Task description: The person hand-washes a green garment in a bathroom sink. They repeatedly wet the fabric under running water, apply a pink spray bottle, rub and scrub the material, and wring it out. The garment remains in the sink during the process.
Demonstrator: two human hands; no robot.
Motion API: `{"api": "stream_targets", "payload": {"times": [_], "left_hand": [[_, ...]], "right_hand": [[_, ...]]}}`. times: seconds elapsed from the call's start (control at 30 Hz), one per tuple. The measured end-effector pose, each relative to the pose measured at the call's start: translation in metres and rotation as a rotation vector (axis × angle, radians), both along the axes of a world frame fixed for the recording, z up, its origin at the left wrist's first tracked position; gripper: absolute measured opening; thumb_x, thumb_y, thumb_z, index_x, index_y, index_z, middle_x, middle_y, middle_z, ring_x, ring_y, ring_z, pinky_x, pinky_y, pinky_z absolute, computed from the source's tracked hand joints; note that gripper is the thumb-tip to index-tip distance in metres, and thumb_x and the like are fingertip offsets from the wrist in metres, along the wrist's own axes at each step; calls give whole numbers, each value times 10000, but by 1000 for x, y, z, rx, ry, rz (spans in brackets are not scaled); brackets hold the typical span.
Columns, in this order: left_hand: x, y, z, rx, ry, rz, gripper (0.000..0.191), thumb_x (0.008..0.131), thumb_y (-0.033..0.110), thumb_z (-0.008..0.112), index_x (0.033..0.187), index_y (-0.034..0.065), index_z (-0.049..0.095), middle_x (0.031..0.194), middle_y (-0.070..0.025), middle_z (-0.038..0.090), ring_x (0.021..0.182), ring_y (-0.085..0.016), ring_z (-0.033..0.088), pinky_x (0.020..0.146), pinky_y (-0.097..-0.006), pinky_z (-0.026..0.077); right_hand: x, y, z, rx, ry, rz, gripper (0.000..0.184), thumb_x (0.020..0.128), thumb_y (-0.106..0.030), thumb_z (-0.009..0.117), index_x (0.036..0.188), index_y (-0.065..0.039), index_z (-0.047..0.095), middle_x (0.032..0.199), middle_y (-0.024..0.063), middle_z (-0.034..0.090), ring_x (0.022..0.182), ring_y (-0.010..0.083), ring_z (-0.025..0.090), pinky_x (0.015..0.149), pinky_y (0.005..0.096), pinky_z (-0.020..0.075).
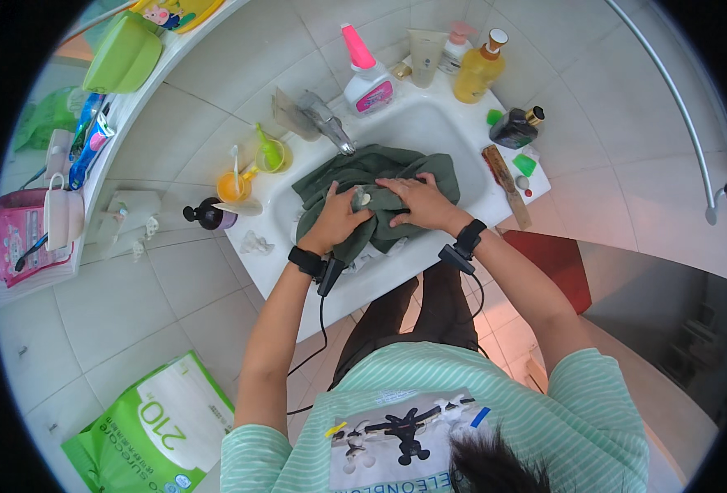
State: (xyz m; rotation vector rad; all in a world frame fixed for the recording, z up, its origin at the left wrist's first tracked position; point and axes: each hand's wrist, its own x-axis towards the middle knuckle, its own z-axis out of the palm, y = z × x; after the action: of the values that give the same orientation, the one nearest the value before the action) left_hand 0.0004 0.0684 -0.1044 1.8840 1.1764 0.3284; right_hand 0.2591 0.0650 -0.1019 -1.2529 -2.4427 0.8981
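A dark green cloth garment [394,161] lies bunched in the white washbasin [462,129], below the chrome tap [329,123]. My left hand [338,215] grips its near left part, thumb towards the middle. My right hand [425,202] holds the fabric from the right, fingers pointing left and thumb lower. Between the hands a fold of cloth is raised, with a small pale spot [365,199] on it; whether this is soap or part of the garment is unclear. Some whitish cloth or foam [369,257] shows under the garment at the basin's near side.
Along the back rim stand a pink-capped spray bottle [369,89], a tube [426,58] and a yellow pump bottle [479,71]. A wooden brush [505,185] lies on the right rim. Yellow cups [234,186] stand left. Black cables [322,320] hang from both wristbands.
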Motion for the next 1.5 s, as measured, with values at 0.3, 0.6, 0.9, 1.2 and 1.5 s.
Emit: {"api": "stream_targets", "payload": {"times": [0.3,0.6,0.9,1.2,1.5], "left_hand": [[-12,10,43,-53,-153,56,575,800,211,828,1284,26,580,1076,-87,677,1000,-172,627,987,-321,471],[-26,1,43,-243,-636,316,725,840,129,785,1484,32,468,1400,-44,551,1263,-146,516,1106,-308,377],[105,-2,54,416,-66,563,368,821,297,834,937,-16,678,1033,-174,684,908,-222,646,778,-360,496],[112,-14,27,296,-109,690,409,817,389,768,906,-7,719,807,-242,694,768,-411,696,703,-458,538],[120,-26,38,264,-42,657,426,854,430,744,909,8,716,798,-242,692,768,-448,677,688,-504,532]], "right_hand": [[13,34,9,-507,408,-63,466,1001,-453,613,1098,-3,688,867,69,680,798,118,561,799,280,472],[11,29,36,-1029,806,-605,489,1023,-422,584,1147,40,685,1056,56,721,883,116,675,814,274,539],[-49,6,-11,-1487,1497,-441,475,1047,-439,500,1260,-41,649,1166,89,691,1052,207,636,934,342,499],[-56,-5,-25,-1141,1366,-782,425,1078,-448,448,1141,-87,664,1100,14,663,1034,155,613,927,347,481],[-48,-9,-50,-1146,1262,-706,388,1061,-420,512,1131,-78,682,1076,16,692,989,148,635,858,333,516]]}}
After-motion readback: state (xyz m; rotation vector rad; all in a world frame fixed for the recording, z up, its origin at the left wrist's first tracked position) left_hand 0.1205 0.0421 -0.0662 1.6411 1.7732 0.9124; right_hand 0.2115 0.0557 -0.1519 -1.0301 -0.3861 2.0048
